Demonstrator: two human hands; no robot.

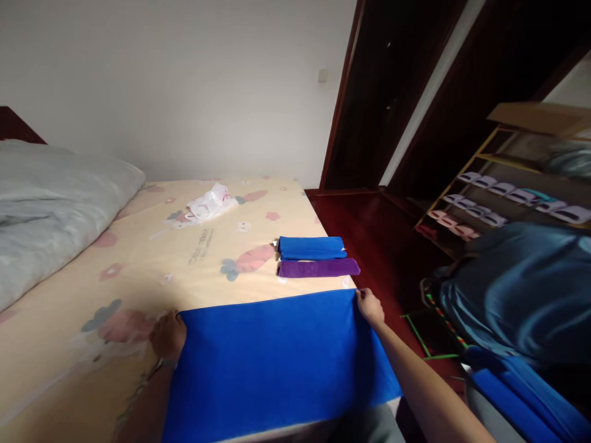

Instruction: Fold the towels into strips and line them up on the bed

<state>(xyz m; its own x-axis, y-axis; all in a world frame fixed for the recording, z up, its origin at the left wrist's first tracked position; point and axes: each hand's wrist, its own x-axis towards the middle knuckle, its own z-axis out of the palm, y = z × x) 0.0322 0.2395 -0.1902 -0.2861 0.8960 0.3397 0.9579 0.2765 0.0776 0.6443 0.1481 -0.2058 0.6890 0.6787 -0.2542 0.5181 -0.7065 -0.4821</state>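
A blue towel [272, 363] lies spread out over the near edge of the bed, its far side running almost straight between my hands. My left hand [168, 335] is closed on its far left corner. At the far right corner, my right hand [370, 306] pinches the cloth between thumb and fingers. Just beyond the towel, a folded purple towel [318, 268] and a folded blue towel [311, 248] lie side by side near the bed's right edge.
The bed [194, 271] has a cream printed sheet. On it are a white plastic bag [211, 203] and a grey quilt [55, 203]. To the right stand a shoe rack [484, 154] with several slippers and a chair-like pile with blue cloth [517, 289]. More blue towels [521, 394] lie at lower right.
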